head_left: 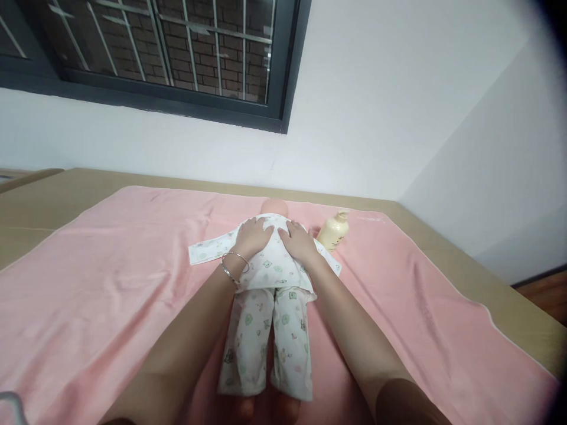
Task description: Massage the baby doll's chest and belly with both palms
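and here's the doll (pixel 275 268), stretched flat on the pink cloth (pixel 110 283), smooth, rounded head (pixel 274 206) at the far end, feet (pixel 244 407) poking out nearest! white shirt (pixel 270 262), small green prints, one sleeve flung out left, the other slanting down right; matching pants (pixel 252 342), legs straight, slightly parted.

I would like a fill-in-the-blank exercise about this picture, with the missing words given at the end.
1. The left hand and the right hand rest on the doll's printed top, whose background colour is ____.
2. A silver bracelet circles the person's ____ wrist.
3. The cloth under the doll is coloured ____.
4. Of the two hands, the bottle is nearer to the ____ one.

Missing words: white; left; pink; right.
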Tool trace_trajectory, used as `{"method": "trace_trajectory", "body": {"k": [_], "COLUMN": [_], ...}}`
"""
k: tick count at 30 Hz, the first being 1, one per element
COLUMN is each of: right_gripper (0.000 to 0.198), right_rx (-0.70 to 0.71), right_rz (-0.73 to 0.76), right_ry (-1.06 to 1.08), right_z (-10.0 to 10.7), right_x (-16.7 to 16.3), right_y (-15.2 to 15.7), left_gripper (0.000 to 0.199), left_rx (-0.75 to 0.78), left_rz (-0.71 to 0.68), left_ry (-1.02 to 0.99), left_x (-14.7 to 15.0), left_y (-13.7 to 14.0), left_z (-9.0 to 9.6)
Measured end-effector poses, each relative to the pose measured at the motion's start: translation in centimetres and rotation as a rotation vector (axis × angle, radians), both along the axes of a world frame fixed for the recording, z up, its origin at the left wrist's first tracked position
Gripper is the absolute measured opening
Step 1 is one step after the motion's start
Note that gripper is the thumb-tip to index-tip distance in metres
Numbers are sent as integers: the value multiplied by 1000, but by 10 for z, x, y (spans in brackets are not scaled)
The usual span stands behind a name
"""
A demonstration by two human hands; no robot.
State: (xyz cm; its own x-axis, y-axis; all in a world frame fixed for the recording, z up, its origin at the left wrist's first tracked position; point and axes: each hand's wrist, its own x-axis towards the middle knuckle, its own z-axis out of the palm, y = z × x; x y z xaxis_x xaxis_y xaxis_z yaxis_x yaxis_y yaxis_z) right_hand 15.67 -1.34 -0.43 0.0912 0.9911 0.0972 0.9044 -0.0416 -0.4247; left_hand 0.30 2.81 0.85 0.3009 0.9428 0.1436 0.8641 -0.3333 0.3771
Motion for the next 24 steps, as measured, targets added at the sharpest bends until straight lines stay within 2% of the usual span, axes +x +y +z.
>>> {"method": "trace_trajectory", "body": {"k": [4,6,11,14,17,21,24], "right_gripper": [59,57,48,42,42,45,50], "right_rx": [17,9,-1,24,90,196,208], "right_rz": [19,33,110,161,155,148,96], "right_ry": [-108,-157,-234,-190,-123,-17,27], "right_z": [7,13,35,43,34,4,-12], "right_x": [-10,-16,-31,-34,-30,-16,-7], "right_y": [-9,-16,-39,-44,-35,-12,0], "left_gripper": [59,57,37,29,29,38,47], "left_rx": [-76,-83,-125,-176,-138,-55,-59], "left_rz": [49,25,-128,-103,-24,-12,-19], "left_ry": [127,199,273,208,124,67,15], "left_x": [3,4,3,3,4,2,-1], "left_y": [-16,-25,-44,-45,-34,-16,-8], "left_z": [10,17,41,51,44,19,3]}}
